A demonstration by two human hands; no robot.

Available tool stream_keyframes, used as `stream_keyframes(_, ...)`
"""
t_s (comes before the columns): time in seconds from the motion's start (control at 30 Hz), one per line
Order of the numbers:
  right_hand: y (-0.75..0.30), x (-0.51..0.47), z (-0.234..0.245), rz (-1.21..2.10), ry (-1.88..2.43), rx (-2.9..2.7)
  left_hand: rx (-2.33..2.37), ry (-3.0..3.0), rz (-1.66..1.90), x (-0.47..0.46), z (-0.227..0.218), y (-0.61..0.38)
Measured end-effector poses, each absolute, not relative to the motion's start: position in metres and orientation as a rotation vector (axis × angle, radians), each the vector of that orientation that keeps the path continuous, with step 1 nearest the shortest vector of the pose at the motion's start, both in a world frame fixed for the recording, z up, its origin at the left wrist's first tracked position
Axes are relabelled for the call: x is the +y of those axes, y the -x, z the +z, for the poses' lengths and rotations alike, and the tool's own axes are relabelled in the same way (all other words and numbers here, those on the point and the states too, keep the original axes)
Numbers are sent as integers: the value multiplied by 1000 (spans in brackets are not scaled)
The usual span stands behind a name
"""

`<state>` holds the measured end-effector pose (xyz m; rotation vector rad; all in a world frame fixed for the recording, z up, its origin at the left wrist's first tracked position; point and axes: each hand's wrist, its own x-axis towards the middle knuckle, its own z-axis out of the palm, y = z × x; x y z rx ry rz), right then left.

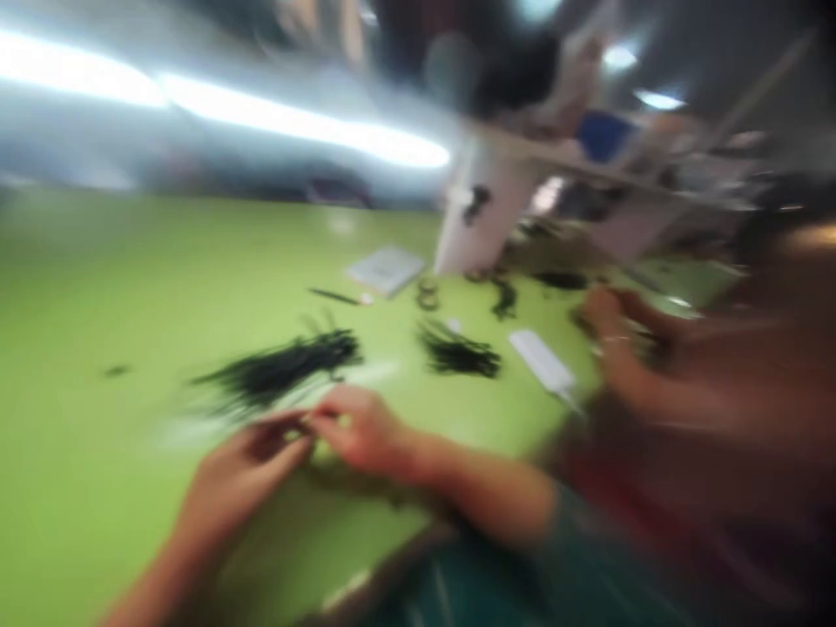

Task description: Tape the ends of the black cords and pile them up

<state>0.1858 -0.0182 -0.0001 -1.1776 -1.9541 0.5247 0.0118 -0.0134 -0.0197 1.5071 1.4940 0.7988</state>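
My left hand (245, 470) and my right hand (359, 431) meet fingertip to fingertip just above the green table (78, 470). Both are pinched closed, and whatever is between the fingertips is too small and blurred to name. Directly behind my hands lies a pile of thin black strands (287, 366), like cut wires or cords. To its right is a smaller bunch of black strands (461, 353). The whole picture is smeared by motion.
Farther back lie a white pad (385, 268), a dark pen-like stick (333, 296) and a roundish ring-like item (428, 294). A white power-strip-like bar (541, 359) rests to the right. Beyond it, a co-worker's hands (607, 313) are at the table. A white panel (483, 209) stands behind.
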Motion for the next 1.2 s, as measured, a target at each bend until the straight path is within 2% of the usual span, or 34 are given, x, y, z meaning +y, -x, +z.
stream_keyframes(0.13, -186, -17, -2, 877, 1206, -1627, 1120, -1238, 837, -6, -13, -18)
stream_keyframes(0.3, -185, -15, -3, 980, 1176, -1592, 1033, -1050, 910, -11, -18, -17)
stream_keyframes(0.43, -187, -15, -4, 864, 1147, -1576, 1011, -929, 959, -14, -14, -17)
stream_keyframes(0.77, -188, -17, -17, 303, 1061, -1875, 1051, -889, 977, -9, -20, -15)
stream_keyframes(1.2, -190, -16, -20, 189, 1083, -1986, 1037, -890, 977, -8, -21, -13)
